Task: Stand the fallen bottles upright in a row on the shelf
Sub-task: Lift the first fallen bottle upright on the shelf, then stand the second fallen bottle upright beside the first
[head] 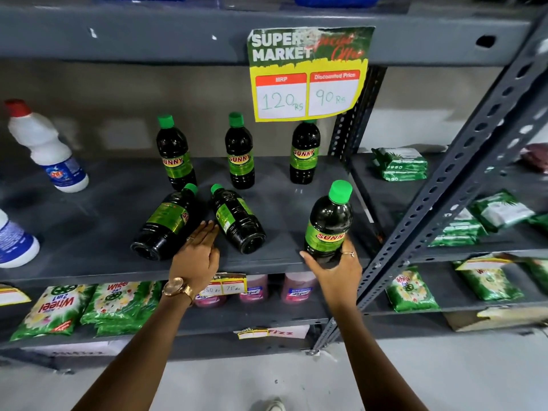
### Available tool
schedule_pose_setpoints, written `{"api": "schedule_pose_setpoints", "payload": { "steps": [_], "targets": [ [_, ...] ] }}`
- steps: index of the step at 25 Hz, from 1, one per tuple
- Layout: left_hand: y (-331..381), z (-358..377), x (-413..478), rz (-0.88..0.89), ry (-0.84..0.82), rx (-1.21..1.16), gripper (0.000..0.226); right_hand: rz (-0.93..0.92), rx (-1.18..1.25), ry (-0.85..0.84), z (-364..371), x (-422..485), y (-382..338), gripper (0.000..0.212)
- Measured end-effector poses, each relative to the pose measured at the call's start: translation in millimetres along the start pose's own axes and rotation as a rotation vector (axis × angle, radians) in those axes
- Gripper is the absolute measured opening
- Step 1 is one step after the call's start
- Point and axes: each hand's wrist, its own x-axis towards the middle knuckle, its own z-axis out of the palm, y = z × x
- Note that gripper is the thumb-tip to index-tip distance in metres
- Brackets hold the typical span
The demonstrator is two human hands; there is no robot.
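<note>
Three dark bottles with green caps stand upright at the back of the grey shelf [103, 256]: one on the left [175, 152], one in the middle [240, 151], one on the right [304, 152]. Two more lie on their sides in front, the left fallen bottle [166, 225] and the right fallen bottle [237, 221]. My left hand [197, 256] is open, its fingertips between the two fallen bottles and touching the left one. My right hand [335, 271] grips the base of another upright bottle [330, 221] near the shelf's front right edge.
White cleaner bottles stand at the left [47, 146] and lower left [14, 241]. A yellow price sign [308, 75] hangs from the shelf above. A slanted metal upright [462, 179] borders the right. Green packets [398, 164] fill the neighbouring shelves, and detergent bags [56, 310] lie below.
</note>
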Motion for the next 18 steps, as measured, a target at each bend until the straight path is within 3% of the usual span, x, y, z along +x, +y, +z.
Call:
{"api": "schedule_pose_setpoints", "payload": {
  "steps": [7, 10, 12, 14, 15, 18],
  "targets": [
    [-2, -3, 0, 0.024, -0.039, -0.064, 0.055, 0.038, -0.029, 0.038, 7, 0, -2, 0.089],
    [-2, -11, -4, 0.012, -0.070, -0.197, 0.045, 0.053, 0.014, 0.059, 4, -4, -11, 0.111],
    [-6, -24, -18, 0.059, -0.064, -0.289, 0.044, 0.031, 0.030, 0.176, 1, -17, -20, 0.121],
    [-19, -48, -33, 0.158, 0.016, -0.329, 0.041, -0.140, -0.032, 0.277, 7, -45, -36, 0.103],
    [-30, -62, -36, 0.191, 0.080, -0.337, 0.040, -0.236, -0.048, 0.243, 15, -58, -47, 0.091],
    [-81, -96, -20, 0.159, 0.262, -0.319, 0.036, -0.331, -0.060, -0.092, 57, -65, -100, 0.068]
  ]
}}
